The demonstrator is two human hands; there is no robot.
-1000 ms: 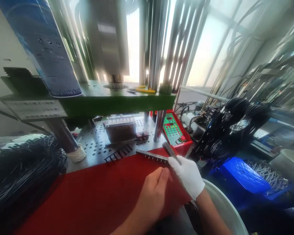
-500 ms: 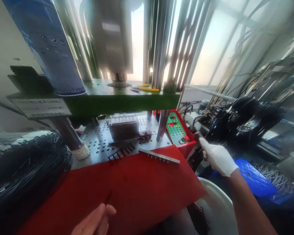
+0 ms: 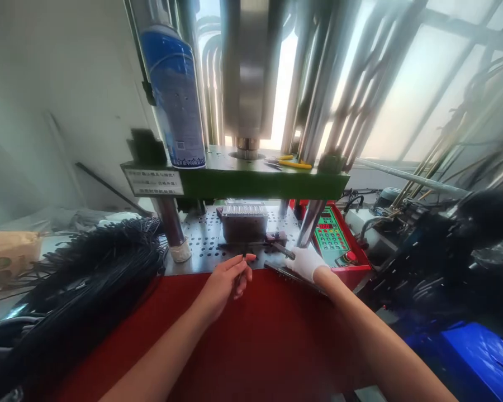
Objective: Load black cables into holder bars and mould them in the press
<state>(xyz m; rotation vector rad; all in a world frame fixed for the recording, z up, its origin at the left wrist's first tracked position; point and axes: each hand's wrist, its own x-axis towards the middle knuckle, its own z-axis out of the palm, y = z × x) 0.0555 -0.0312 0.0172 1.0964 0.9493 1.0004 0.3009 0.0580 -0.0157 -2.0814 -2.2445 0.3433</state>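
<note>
My left hand (image 3: 231, 276) is bare and closed, its fingertips pinching a small thin black piece (image 3: 244, 257) at the front edge of the perforated metal plate (image 3: 199, 240). My right hand (image 3: 305, 263), in a white glove, is closed around a slim metal tool (image 3: 285, 250) whose tip points left toward the mould; its exact kind is unclear. Beneath the glove lies a metal bar (image 3: 291, 273) on the red surface (image 3: 247, 335), partly covered. Behind both hands, a grey metal mould block (image 3: 245, 223) with a ridged top stands on the plate.
A green press beam (image 3: 255, 184) spans above the mould, carrying a blue spray can (image 3: 176, 100) and yellow-handled pliers (image 3: 293, 163). A red control box (image 3: 335, 240) stands right. Black strands (image 3: 109, 268) are heaped left; a blue bin (image 3: 478, 357) is lower right.
My left hand has moved forward to the plate's edge. My right hand has swung left from beside the control box to above the metal bar. The view has turned left.
</note>
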